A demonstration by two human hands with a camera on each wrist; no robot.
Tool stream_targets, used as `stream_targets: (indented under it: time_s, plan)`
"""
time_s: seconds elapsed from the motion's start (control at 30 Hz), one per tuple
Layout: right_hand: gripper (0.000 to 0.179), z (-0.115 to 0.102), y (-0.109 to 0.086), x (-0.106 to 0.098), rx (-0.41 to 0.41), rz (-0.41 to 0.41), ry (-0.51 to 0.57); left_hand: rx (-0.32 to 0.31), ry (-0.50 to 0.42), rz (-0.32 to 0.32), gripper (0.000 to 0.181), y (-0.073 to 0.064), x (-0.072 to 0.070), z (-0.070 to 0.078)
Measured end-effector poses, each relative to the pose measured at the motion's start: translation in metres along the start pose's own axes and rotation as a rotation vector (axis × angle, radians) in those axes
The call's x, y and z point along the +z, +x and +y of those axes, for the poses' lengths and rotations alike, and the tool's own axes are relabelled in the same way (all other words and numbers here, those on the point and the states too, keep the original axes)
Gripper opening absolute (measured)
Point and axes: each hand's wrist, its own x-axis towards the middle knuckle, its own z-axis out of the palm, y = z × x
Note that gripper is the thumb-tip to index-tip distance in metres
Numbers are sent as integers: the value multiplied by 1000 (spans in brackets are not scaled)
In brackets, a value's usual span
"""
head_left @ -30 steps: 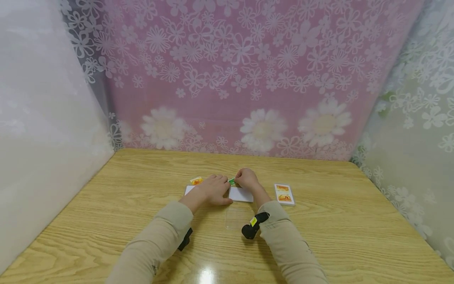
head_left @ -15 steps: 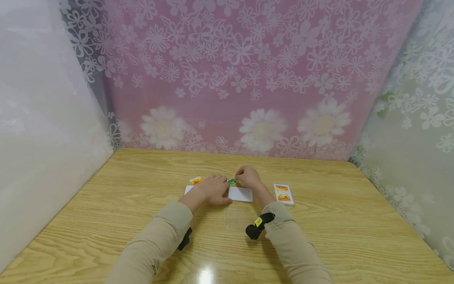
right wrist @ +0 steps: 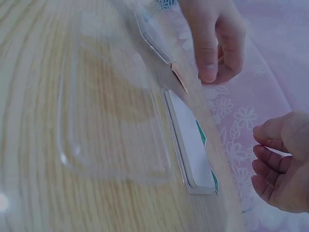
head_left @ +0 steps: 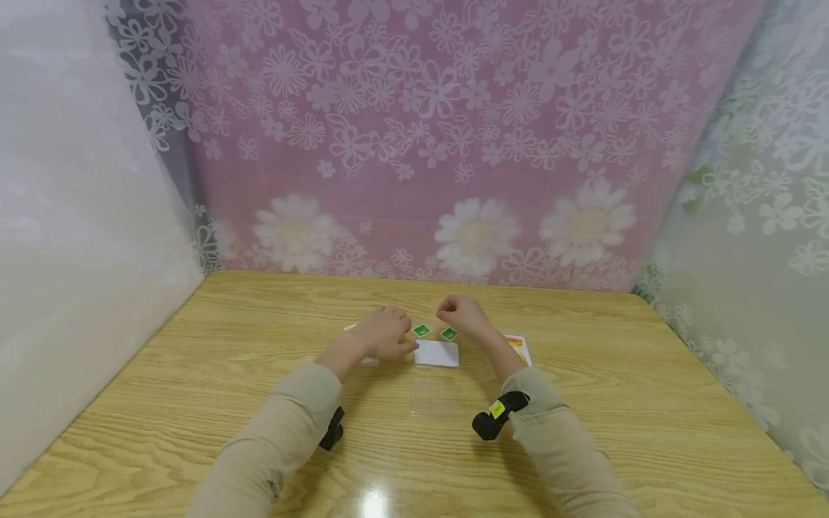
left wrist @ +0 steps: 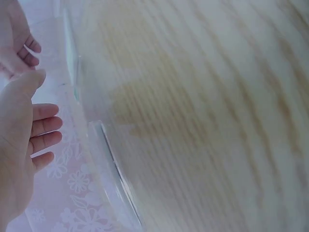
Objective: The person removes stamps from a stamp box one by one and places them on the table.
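In the head view a white-topped stack (head_left: 437, 353) lies in mid-table, with two small green cards (head_left: 422, 330) just behind it. My left hand (head_left: 382, 333) hovers over the stack's left side, fingers relaxed, holding nothing. It partly hides another white stack (head_left: 369, 362) and an orange-printed card (head_left: 350, 327). My right hand (head_left: 468, 316) is raised behind and to the right of the green cards. In the right wrist view its fingers (right wrist: 268, 166) are loosely curled, with nothing seen between them. The white stack (right wrist: 190, 145) appears there in a clear tray.
A clear plastic lid (head_left: 435, 397) lies in front of the white stack. To the right, partly behind my right forearm, is a box with orange-printed cards (head_left: 519, 348). Floral curtains (head_left: 414, 144) rise at the table's back and sides.
My right hand has let go of a green card and moved up and right, baring two green cards. My left hand has lifted and shifted slightly left off the stacks.
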Motion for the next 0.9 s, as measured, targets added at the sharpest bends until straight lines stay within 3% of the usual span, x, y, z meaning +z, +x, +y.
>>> stream_targets:
  time_s: [0.1, 0.23, 0.37, 0.57, 0.9]
  plan:
    - [11, 1, -3, -4, -70, 3, -101, 11, -7, 57, 31, 0, -5, -2]
    - [13, -2, -10, -9, -169, -6, -206, 18, 7, 130, 32, 0, -11, -3]
    - [22, -4, -21, -14, -259, -21, -325, -21, -18, 169, 33, -2, -17, -3]
    - [38, -5, -40, -18, -336, -1, -502, -91, -29, 194, 30, -9, -22, -2]
    - [56, 0, -72, -18, -421, 28, -661, -150, -1, 149, 36, -25, -23, 11]
